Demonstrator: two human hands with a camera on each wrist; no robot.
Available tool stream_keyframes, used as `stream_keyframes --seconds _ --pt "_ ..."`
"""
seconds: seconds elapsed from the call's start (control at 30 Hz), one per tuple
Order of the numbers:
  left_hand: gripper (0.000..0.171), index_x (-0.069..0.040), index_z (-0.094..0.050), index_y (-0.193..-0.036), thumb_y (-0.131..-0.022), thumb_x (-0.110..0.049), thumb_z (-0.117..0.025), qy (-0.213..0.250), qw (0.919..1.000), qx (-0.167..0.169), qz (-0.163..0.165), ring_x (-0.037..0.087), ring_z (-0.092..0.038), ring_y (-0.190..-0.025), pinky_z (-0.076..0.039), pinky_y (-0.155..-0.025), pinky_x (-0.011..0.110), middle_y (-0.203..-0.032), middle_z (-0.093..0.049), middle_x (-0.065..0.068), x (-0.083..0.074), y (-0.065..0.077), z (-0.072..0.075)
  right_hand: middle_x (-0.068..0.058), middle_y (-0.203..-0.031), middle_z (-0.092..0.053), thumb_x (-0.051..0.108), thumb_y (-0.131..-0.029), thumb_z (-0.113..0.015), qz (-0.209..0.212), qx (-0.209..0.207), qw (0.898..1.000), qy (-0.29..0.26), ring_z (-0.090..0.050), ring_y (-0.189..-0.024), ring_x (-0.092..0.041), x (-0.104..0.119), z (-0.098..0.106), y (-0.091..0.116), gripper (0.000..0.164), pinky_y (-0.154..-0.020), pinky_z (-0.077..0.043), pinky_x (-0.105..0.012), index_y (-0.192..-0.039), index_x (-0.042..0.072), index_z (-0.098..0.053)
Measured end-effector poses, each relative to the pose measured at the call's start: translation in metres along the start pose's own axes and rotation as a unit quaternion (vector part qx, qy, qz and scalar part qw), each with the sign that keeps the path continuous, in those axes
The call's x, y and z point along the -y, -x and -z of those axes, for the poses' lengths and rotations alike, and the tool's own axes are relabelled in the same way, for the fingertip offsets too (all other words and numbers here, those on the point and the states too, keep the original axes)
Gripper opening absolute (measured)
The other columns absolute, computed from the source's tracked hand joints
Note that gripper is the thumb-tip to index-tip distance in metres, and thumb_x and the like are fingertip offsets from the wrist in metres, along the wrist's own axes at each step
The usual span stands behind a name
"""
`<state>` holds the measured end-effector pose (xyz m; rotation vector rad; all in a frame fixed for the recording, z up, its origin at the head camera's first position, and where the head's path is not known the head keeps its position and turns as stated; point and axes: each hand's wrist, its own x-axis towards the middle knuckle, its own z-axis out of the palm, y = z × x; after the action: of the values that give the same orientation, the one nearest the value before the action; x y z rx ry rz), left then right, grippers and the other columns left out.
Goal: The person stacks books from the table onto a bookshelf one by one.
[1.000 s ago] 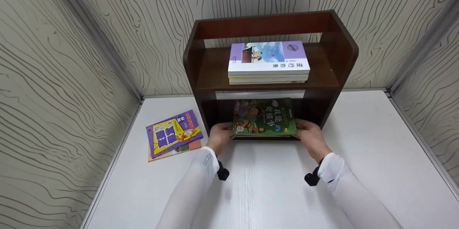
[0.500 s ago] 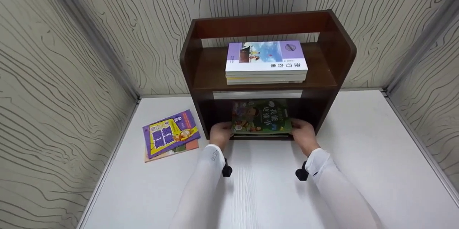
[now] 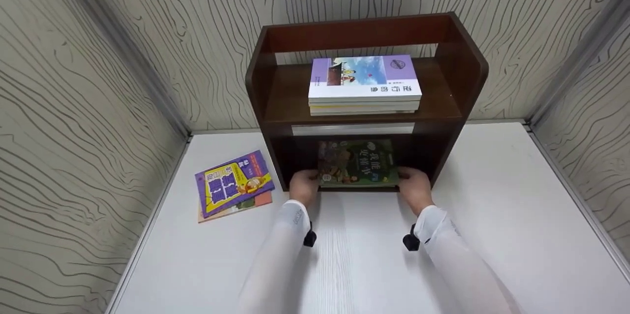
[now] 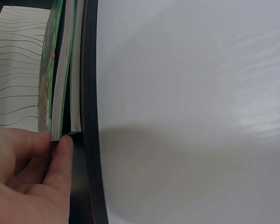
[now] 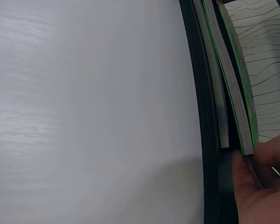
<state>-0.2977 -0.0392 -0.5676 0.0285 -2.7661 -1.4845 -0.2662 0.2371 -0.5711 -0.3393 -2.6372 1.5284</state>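
A green picture book (image 3: 359, 161) with a cartoon cover lies cover up in the lower compartment of a dark brown bookshelf (image 3: 364, 118). My left hand (image 3: 304, 187) pinches its left end between thumb and finger. At the opposite end, my right hand (image 3: 415, 188) pinches the same book. Both wrist views show the book's page edge (image 4: 61, 100) slightly apart from another book (image 4: 75, 88) beneath it, which lies against the shelf board (image 5: 203, 107). The left thumb (image 4: 35, 142) is on the cover side, with a finger under the corner.
On the upper shelf sits a stack of books (image 3: 364, 80) with a purple and white cover on top. Left of the bookshelf, a purple book (image 3: 234, 183) overlaps an orange-edged one (image 3: 263, 199) on the white table (image 3: 364, 255). Patterned walls (image 3: 216, 23) rise behind and beside.
Both hands have carried the green book deeper and lower into the bottom compartment, where its cover is now more shaded. The right hand has shifted inward. The other books stay put.
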Motion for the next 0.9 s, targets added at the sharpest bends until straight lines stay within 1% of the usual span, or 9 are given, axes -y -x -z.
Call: stream_keyframes --seconds 0.1,0.17,0.33,0.43,0.6,0.7,0.77,0.87,0.9 --pt "0.026 -0.003 -0.065 -0.111 -0.087 -0.007 -0.058 0.006 0.9999 0.01 0.003 0.026 -0.057 -0.102 -0.047 -0.085 0.038 -0.109 -0.063 0.012 0.0 0.003 0.0 -0.022 -0.119 -0.055 0.004 -0.088 -0.048 0.005 -0.002 1.0 0.004 -0.047 -0.113 -0.034 0.0 0.0 0.002 0.035 -0.092 -0.039 -0.044 -0.121 -0.004 -0.056" --pt "0.029 -0.002 -0.061 -0.117 -0.089 -0.009 -0.055 0.007 0.9998 0.014 0.009 0.026 -0.054 -0.107 -0.045 -0.087 0.038 -0.115 -0.06 0.012 0.0 0.005 0.001 -0.021 -0.121 -0.054 0.005 -0.089 -0.047 0.011 -0.004 1.0 0.005 -0.046 -0.115 -0.034 0.0 0.002 0.004 0.036 -0.094 -0.038 -0.044 -0.123 -0.004 -0.054" --pt "0.042 -0.004 -0.047 -0.132 -0.092 -0.018 -0.051 -0.021 0.9996 0.015 0.012 0.027 -0.043 -0.12 -0.037 -0.098 0.04 -0.131 -0.048 0.012 0.0 0.011 0.006 -0.017 -0.13 -0.047 0.015 -0.092 -0.045 0.027 0.009 0.999 0.019 -0.041 -0.12 -0.032 0.002 0.005 0.009 0.041 -0.096 -0.036 -0.046 -0.131 0.003 -0.047" --pt "0.049 -0.009 -0.039 -0.138 -0.093 -0.025 -0.049 -0.045 0.9986 0.028 0.003 0.026 -0.037 -0.125 -0.032 -0.101 0.039 -0.138 -0.04 0.009 0.001 0.014 0.008 -0.015 -0.136 -0.041 0.022 -0.094 -0.046 0.04 0.019 0.998 0.044 -0.037 -0.123 -0.032 0.004 0.007 0.014 0.045 -0.097 -0.034 -0.048 -0.137 0.008 -0.041" --pt "0.057 -0.018 -0.03 -0.143 -0.091 -0.032 -0.051 -0.09 0.9939 0.055 -0.03 0.026 -0.027 -0.131 -0.025 -0.105 0.04 -0.145 -0.029 0.008 0.002 0.021 0.014 -0.012 -0.141 -0.035 0.033 -0.094 -0.046 0.077 0.024 0.993 0.092 -0.032 -0.127 -0.031 0.011 0.008 0.024 0.053 -0.099 -0.031 -0.049 -0.141 0.014 -0.034" --pt "0.061 -0.02 -0.028 -0.144 -0.09 -0.036 -0.051 -0.131 0.9878 0.059 -0.061 0.029 -0.023 -0.132 -0.023 -0.105 0.044 -0.147 -0.025 0.009 0.004 0.026 0.018 -0.012 -0.14 -0.035 0.037 -0.092 -0.049 0.115 0.017 0.986 0.117 -0.03 -0.128 -0.031 0.016 0.006 0.029 0.056 -0.101 -0.029 -0.049 -0.141 0.013 -0.034" --pt "0.063 -0.02 -0.027 -0.144 -0.09 -0.039 -0.052 -0.165 0.981 0.053 -0.087 0.032 -0.02 -0.133 -0.023 -0.105 0.046 -0.148 -0.022 0.011 0.004 0.031 0.021 -0.012 -0.141 -0.035 0.04 -0.091 -0.05 0.147 0.012 0.979 0.142 -0.028 -0.129 -0.032 0.019 0.005 0.033 0.059 -0.101 -0.027 -0.051 -0.141 0.014 -0.034" --pt "0.066 -0.02 -0.027 -0.144 -0.089 -0.043 -0.053 -0.221 0.9653 0.037 -0.134 0.034 -0.017 -0.133 -0.023 -0.105 0.048 -0.148 -0.02 0.012 0.003 0.04 0.025 -0.012 -0.143 -0.032 0.045 -0.089 -0.051 0.19 0.0 0.964 0.185 -0.022 -0.131 -0.034 0.02 0.006 0.042 0.063 -0.103 -0.021 -0.053 -0.143 0.018 -0.031" --pt "0.067 -0.02 -0.027 -0.144 -0.088 -0.044 -0.053 -0.241 0.9587 0.031 -0.148 0.034 -0.017 -0.133 -0.023 -0.105 0.048 -0.148 -0.02 0.013 0.003 0.043 0.027 -0.011 -0.143 -0.031 0.046 -0.089 -0.052 0.203 -0.005 0.959 0.2 -0.02 -0.132 -0.035 0.02 0.006 0.045 0.064 -0.103 -0.018 -0.054 -0.143 0.019 -0.03"
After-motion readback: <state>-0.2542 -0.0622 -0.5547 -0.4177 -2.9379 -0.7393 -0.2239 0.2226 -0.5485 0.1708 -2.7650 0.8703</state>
